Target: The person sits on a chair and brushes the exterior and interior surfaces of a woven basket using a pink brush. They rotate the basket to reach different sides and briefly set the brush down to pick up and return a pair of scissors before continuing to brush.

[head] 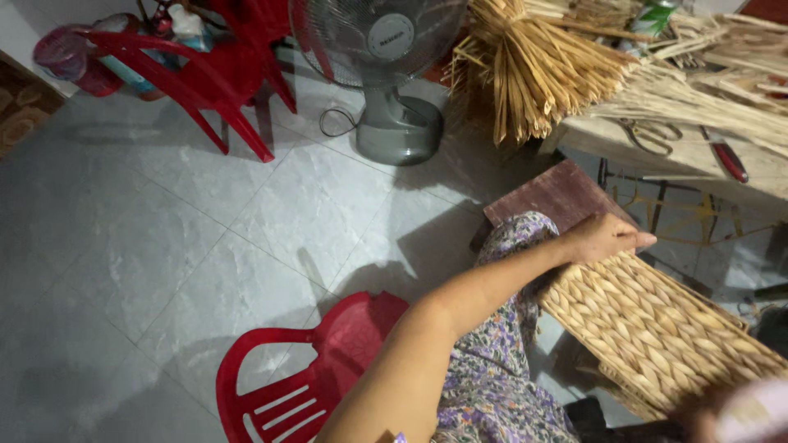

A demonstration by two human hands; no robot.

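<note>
Your left hand point(603, 238): fingers curled over the far edge of the flat rectangular woven straw basket panel point(657, 328), steadying it on your lap | right hand point(706, 418): blurred, grip unreadable | worktop point(657, 156) far right.

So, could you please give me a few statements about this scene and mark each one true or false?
1. The left hand rests on the far edge of the woven mat. True.
2. The fan lies tipped over on the floor. False: it stands upright on its base.
3. Scissors lie on the table beside the straw bundle. True.
4. The chair nearest the person is blue. False: it is red.
5. The right hand is in clear view. False: only a blurred part shows at the bottom edge.
</note>
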